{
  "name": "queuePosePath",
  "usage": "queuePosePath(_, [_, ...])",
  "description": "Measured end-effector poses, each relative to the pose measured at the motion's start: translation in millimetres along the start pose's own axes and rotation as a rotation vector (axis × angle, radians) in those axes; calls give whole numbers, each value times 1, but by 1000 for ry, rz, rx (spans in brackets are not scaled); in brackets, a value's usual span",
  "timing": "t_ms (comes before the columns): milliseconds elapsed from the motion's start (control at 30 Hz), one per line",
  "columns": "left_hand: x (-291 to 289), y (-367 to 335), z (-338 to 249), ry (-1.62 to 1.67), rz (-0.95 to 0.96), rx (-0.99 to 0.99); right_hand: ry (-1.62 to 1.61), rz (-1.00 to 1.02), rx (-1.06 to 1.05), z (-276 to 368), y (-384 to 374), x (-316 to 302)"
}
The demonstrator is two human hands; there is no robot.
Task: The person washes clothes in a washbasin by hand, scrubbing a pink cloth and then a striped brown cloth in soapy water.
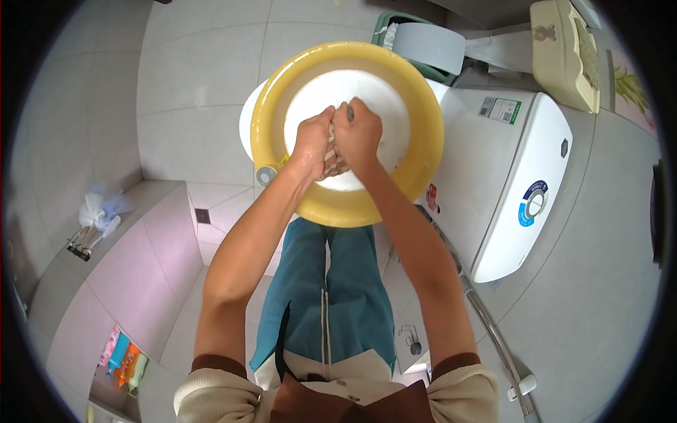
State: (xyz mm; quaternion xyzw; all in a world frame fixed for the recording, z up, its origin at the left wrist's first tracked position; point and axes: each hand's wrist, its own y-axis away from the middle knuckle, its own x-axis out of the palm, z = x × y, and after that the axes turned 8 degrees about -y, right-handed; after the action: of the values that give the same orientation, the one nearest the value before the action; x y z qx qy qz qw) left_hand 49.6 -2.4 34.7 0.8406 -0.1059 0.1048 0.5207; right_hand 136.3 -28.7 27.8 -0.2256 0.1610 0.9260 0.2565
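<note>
Clearances and Obstructions

Yellow basin point(427, 134): accessible from above; raised rim bars sideways entry.
White foam point(310, 89): widest room beyond the knuckles, toward the far wall; some right of the right hand point(359, 137); a narrow strip left of the left hand point(313, 142).
Centre: blocked by both hands, close together, with striped cloth point(334, 161) between.
Near rim: crossed by two forearms, gap between them.
Right flank: white tank point(486, 162) just beside the basin.
Far right: green bin point(384, 26), close behind the rim.
Left flank: approach over tiled floor point(194, 144).
</note>
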Motion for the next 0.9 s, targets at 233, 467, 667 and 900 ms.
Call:
queuePosePath(233, [-2, 8, -7, 14, 48, -11, -7, -63, -198, -2, 6, 10])
queuePosePath(467, [-25, -12, -6, -209, -11, -22, -526, 245, 435, -46, -11, -27])
queuePosePath(667, [-65, -72, 45, -1031, -154, 474, 99, 249, 102, -113, -14, -8])
queuePosePath(900, [-75, -94, 62, -1577, -221, 642, 457, 166, 257, -116, -4, 14])
